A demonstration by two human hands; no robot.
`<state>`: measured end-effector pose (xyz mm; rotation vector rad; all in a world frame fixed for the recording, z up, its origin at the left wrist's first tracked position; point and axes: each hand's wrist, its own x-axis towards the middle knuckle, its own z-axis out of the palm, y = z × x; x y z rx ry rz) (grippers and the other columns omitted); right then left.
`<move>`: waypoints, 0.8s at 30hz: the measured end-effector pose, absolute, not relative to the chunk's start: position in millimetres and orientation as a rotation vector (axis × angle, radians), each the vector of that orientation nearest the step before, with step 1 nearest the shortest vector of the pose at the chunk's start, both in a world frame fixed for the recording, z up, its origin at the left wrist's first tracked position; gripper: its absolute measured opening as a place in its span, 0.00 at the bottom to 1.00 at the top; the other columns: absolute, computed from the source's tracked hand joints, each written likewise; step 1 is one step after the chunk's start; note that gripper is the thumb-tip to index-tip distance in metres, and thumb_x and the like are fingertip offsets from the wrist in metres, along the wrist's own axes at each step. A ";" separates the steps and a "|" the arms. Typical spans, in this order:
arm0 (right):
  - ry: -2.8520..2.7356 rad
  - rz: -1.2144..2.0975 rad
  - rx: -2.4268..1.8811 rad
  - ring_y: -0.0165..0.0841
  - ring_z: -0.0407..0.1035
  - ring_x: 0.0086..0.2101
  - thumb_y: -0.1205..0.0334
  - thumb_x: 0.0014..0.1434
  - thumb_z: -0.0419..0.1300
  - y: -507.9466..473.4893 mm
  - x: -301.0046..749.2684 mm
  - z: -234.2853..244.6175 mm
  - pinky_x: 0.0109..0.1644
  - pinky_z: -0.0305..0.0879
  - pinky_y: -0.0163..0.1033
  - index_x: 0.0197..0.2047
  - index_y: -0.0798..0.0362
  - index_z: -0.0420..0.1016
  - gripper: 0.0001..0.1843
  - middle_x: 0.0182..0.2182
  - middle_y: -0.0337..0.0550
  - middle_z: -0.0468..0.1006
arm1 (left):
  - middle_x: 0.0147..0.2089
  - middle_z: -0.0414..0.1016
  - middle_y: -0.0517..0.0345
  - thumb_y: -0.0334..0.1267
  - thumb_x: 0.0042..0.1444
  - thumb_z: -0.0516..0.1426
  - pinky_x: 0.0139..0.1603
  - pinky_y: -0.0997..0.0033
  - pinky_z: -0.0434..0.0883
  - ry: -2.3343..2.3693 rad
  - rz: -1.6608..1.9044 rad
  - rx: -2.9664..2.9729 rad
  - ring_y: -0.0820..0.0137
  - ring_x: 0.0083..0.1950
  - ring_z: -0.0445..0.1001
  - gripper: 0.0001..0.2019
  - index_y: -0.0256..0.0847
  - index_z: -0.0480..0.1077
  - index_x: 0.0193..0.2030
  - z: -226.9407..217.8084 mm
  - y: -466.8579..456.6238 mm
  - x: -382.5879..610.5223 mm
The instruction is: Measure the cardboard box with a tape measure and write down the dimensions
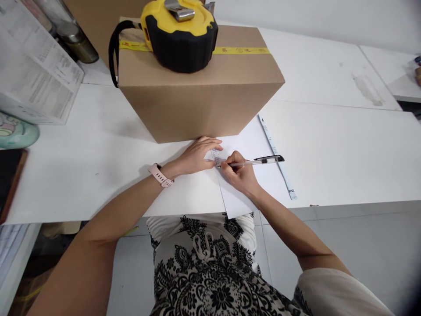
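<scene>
A white sheet of paper [255, 145] lies on the white table [98, 153], its near corner hanging over the edge. My right hand [239, 172] grips a clear pen [259, 161] with a black cap, its tip down on the sheet near some small writing. My left hand [197, 154], with a pink watch on the wrist, rests with its fingers flat on the paper's left edge, right beside the pen tip. Just behind both hands stands a taped cardboard box [200, 94]. A yellow and black tape measure [180, 33] sits on top of it.
A thin white strip [278, 158] lies across the paper to the right. At the left are a printed sheet [36, 66], a pale green object [15, 131] and a dark book edge [9, 180]. A metal jar [77, 41] stands at the back left.
</scene>
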<state>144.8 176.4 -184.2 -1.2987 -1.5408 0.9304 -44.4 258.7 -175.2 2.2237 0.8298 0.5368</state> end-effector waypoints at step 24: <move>-1.495 0.943 -1.320 0.26 0.52 0.22 0.62 0.61 0.60 177.7 145.6 -183.2 0.27 0.51 0.36 0.30 0.48 0.61 0.11 0.21 0.29 0.59 | 0.68 0.73 0.48 0.30 0.55 0.63 0.70 0.48 0.65 0.837 0.517 2.231 0.56 0.71 0.66 0.18 0.42 0.74 0.54 -173.7 258.5 -43.7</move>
